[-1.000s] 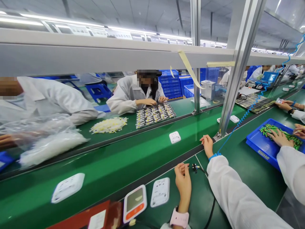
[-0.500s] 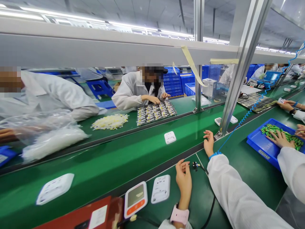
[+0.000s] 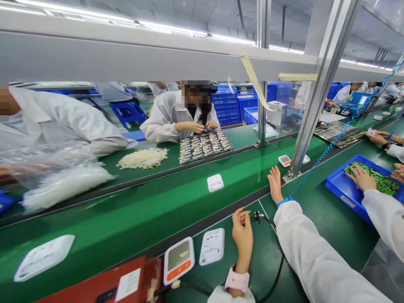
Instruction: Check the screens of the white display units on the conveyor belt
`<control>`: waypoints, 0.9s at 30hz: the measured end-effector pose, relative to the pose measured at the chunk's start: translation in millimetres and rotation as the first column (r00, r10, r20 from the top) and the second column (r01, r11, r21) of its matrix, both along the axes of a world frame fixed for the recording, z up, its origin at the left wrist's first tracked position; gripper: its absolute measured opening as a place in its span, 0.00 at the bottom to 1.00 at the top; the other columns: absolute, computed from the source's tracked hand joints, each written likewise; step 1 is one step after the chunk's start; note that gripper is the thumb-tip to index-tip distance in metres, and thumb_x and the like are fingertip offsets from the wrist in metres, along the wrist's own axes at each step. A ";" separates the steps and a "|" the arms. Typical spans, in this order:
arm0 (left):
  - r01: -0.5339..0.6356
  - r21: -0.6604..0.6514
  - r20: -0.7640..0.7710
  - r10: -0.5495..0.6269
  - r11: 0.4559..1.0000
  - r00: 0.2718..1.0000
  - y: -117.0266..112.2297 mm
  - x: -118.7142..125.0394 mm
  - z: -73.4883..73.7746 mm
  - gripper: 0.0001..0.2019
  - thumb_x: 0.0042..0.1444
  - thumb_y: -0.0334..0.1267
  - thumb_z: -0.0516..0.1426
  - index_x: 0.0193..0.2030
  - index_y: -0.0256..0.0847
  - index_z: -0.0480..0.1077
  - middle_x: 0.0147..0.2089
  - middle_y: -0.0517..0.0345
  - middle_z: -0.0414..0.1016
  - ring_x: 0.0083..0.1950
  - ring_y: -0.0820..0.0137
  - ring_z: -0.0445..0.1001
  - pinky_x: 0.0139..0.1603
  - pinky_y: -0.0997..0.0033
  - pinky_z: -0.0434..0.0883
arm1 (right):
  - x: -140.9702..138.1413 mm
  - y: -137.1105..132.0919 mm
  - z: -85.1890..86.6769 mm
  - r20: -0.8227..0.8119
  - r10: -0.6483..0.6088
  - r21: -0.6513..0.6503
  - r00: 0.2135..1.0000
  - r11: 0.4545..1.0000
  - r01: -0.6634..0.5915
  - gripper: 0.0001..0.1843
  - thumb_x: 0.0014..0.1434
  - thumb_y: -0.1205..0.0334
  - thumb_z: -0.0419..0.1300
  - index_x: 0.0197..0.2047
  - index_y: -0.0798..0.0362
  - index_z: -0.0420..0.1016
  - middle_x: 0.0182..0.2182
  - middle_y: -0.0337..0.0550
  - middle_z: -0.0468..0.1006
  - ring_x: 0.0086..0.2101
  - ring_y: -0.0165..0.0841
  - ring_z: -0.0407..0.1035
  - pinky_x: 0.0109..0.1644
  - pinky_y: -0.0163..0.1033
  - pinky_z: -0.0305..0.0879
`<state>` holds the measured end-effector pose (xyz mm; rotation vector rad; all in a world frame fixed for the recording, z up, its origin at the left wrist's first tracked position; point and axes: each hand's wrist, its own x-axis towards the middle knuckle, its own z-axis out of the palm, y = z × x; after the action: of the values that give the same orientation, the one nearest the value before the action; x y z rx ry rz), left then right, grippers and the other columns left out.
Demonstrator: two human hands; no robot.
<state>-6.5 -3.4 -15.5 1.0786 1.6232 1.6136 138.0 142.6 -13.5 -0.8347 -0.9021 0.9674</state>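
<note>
My left hand [image 3: 243, 233], with a pink watch on the wrist, rests on the green bench with its fingers loosely curled and nothing in it. Just right of its fingertips lies the small black plug [image 3: 258, 216] of a black cable [image 3: 277, 273]. To its left lie a white device face down [image 3: 212, 246] and a white and orange monitor [image 3: 178, 260]. My right hand [image 3: 275, 185], in a white sleeve with a blue wrist strap, lies flat and open at the edge of the conveyor belt [image 3: 151, 214], holding nothing.
White devices [image 3: 215, 183] [image 3: 44, 257] and an orange-faced one [image 3: 284, 160] ride the belt. An aluminium post [image 3: 315, 97] stands beside my right hand. A co-worker's hand reaches into a blue tray [image 3: 350, 193] of green batteries [image 3: 378, 180]. A red box [image 3: 126, 284] sits bottom left. People work opposite.
The devices on the belt have travelled left. My right hand has flattened and spread near the post. My left hand stays beside the plug. The co-worker's hand shifted in the tray.
</note>
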 end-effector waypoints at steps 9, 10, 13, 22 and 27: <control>0.004 -0.011 -0.006 -0.004 1.000 1.000 0.8 0.6 -1.8 0.16 0.55 0.46 0.54 0.47 0.41 0.66 0.38 0.53 0.79 0.37 0.66 0.76 0.42 0.65 0.71 | 1.2 1.1 -6.1 0.068 0.086 0.050 0.994 0.995 -0.090 0.38 0.40 0.68 0.54 0.58 0.48 0.63 0.47 0.44 0.74 0.37 0.30 0.72 0.54 0.47 0.67; 0.004 -0.009 -0.008 -0.004 1.000 1.000 0.8 0.7 -1.6 0.16 0.55 0.46 0.54 0.47 0.41 0.66 0.38 0.53 0.79 0.37 0.66 0.76 0.42 0.65 0.71 | 0.6 1.2 -5.8 0.100 0.095 0.047 0.990 0.994 -0.100 0.34 0.40 0.68 0.53 0.54 0.51 0.66 0.40 0.42 0.76 0.33 0.29 0.71 0.53 0.46 0.67; 0.000 -0.009 -0.010 -0.001 1.000 1.000 0.6 1.0 -0.1 0.15 0.55 0.45 0.54 0.47 0.41 0.67 0.38 0.53 0.79 0.37 0.66 0.77 0.41 0.66 0.71 | -1.3 1.3 -3.4 0.147 0.099 0.043 0.984 0.993 -0.107 0.25 0.43 0.66 0.52 0.48 0.54 0.71 0.34 0.42 0.77 0.36 0.33 0.72 0.52 0.46 0.67; 0.002 -0.033 -0.034 -0.003 0.999 0.999 -1.2 3.7 5.6 0.15 0.56 0.44 0.53 0.47 0.41 0.67 0.39 0.53 0.79 0.38 0.66 0.77 0.42 0.65 0.72 | 16.9 18.1 3.8 0.561 -0.260 -0.114 0.786 0.916 0.384 0.28 0.57 0.53 0.53 0.57 0.60 0.65 0.56 0.60 0.62 0.56 0.41 0.62 0.61 0.46 0.59; 0.008 -0.045 -0.022 -0.009 0.999 1.000 -0.6 5.0 8.5 0.15 0.56 0.45 0.52 0.46 0.42 0.67 0.38 0.53 0.79 0.36 0.65 0.77 0.40 0.65 0.71 | 33.9 46.0 23.5 0.923 -0.054 -0.174 0.381 0.826 0.537 0.36 0.58 0.58 0.56 0.65 0.70 0.54 0.60 0.71 0.55 0.63 0.51 0.49 0.65 0.51 0.48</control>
<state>-1.5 -4.0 -7.0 1.0824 1.6598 1.5571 171.9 188.7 10.0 -1.9908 -1.3668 0.2931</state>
